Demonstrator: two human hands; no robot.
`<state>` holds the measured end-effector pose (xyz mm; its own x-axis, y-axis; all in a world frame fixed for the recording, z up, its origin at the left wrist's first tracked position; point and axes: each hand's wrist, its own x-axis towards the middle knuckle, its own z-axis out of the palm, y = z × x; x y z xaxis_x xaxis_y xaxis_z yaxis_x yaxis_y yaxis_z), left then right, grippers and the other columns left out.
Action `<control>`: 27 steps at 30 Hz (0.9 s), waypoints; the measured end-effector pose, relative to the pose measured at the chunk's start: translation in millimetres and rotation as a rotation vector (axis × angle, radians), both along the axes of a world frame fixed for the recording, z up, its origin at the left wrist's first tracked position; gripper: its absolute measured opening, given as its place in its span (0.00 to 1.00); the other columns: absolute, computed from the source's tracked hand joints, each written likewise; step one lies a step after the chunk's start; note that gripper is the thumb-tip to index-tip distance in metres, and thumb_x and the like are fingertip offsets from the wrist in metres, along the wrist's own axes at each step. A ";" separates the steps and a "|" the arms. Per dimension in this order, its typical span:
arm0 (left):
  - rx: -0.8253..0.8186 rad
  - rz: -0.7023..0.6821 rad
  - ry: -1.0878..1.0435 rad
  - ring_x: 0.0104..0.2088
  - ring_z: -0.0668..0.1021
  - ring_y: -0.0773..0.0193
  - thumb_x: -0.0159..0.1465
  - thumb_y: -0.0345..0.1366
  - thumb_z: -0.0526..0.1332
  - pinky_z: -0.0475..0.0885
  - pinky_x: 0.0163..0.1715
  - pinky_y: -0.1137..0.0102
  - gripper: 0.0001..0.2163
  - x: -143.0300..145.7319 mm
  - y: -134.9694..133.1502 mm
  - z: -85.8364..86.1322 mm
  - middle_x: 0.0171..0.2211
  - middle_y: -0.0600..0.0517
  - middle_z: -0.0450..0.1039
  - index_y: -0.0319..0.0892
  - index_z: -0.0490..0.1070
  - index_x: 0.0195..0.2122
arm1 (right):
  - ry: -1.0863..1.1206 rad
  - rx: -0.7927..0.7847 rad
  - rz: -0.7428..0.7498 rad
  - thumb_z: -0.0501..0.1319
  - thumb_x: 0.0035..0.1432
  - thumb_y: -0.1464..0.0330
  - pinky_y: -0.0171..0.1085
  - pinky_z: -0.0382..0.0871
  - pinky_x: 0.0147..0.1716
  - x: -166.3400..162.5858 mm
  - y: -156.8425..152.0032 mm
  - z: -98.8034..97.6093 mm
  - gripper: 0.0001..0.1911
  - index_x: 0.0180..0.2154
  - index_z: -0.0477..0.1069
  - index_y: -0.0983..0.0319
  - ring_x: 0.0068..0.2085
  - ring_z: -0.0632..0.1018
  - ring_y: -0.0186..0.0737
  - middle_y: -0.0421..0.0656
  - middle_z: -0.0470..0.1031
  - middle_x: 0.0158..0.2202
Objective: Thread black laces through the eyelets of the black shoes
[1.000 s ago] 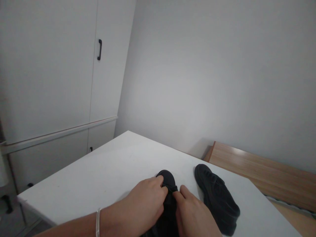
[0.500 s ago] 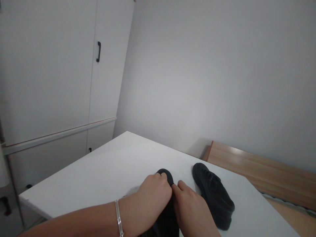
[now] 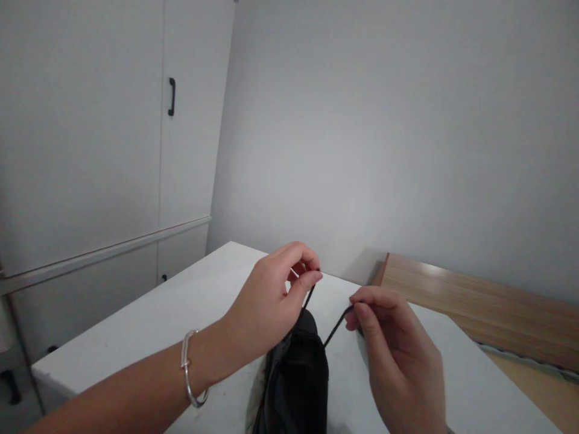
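Observation:
A black lace-up shoe (image 3: 301, 380) stands on the white table in front of me, its opening facing me and its toe pointing away. My left hand (image 3: 278, 295) pinches one end of the black shoelace (image 3: 335, 328) between thumb and fingertips, above the shoe's toe. To the right, my right hand (image 3: 395, 349) pinches the other lace end. Both lace ends rise from the shoe and spread apart in a V. A silver bracelet (image 3: 185, 361) circles my left wrist. The second black shoe is almost wholly hidden behind my right hand.
The white table (image 3: 194, 295) reaches to a grey wall. White cabinets (image 3: 90, 138) with black handles (image 3: 172, 96) stand at the left. A wood-grain board (image 3: 452, 289) lies beyond the table's right edge.
Both hands have risen from low on the shoe and moved apart, drawing the lace ends up. My right hand now covers the second shoe, which was in plain sight before.

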<state>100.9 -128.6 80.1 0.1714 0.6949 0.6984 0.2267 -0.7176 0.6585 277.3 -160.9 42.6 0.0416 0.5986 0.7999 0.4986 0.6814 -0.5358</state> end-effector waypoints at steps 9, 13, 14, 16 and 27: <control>-0.366 -0.439 -0.234 0.32 0.78 0.68 0.66 0.33 0.61 0.72 0.33 0.75 0.03 11.8 -4.9 -12.9 0.30 0.55 0.75 0.41 0.72 0.36 | 0.095 -0.021 0.205 0.60 0.68 0.69 0.42 0.73 0.46 -10.7 5.9 -8.6 0.05 0.40 0.73 0.53 0.48 0.76 0.41 0.41 0.72 0.47; -0.457 -0.587 -0.260 0.38 0.79 0.67 0.63 0.28 0.63 0.74 0.41 0.74 0.04 7.2 -3.7 -16.2 0.35 0.52 0.79 0.39 0.76 0.38 | 0.085 0.024 0.178 0.64 0.65 0.72 0.36 0.73 0.40 -8.6 5.1 -7.0 0.06 0.38 0.75 0.53 0.42 0.77 0.37 0.38 0.74 0.40; -0.466 -0.593 -0.253 0.39 0.80 0.66 0.62 0.26 0.65 0.74 0.42 0.74 0.05 5.9 -4.0 -16.8 0.36 0.52 0.80 0.39 0.77 0.39 | 0.074 0.038 0.163 0.64 0.64 0.73 0.34 0.72 0.38 -8.1 4.3 -6.0 0.07 0.38 0.76 0.53 0.40 0.77 0.36 0.38 0.75 0.38; -0.455 -0.556 -0.239 0.38 0.80 0.66 0.59 0.24 0.67 0.74 0.42 0.74 0.08 4.4 -4.7 -17.7 0.35 0.52 0.81 0.39 0.78 0.39 | 0.051 0.051 0.157 0.65 0.62 0.75 0.32 0.71 0.35 -7.8 3.0 -4.3 0.08 0.38 0.77 0.54 0.37 0.76 0.34 0.36 0.75 0.34; -0.449 -0.378 -0.393 0.34 0.80 0.65 0.59 0.32 0.69 0.74 0.40 0.71 0.03 -11.0 17.8 -37.6 0.31 0.50 0.81 0.37 0.79 0.32 | 0.546 -0.160 0.190 0.71 0.57 0.66 0.33 0.77 0.41 19.3 10.0 -20.0 0.07 0.35 0.75 0.56 0.38 0.82 0.36 0.39 0.81 0.34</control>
<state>90.0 -110.8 42.5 0.2517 0.8732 0.4173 -0.2995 -0.3397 0.8916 296.6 -150.9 22.5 0.3015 0.7473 0.5921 -0.0006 0.6212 -0.7837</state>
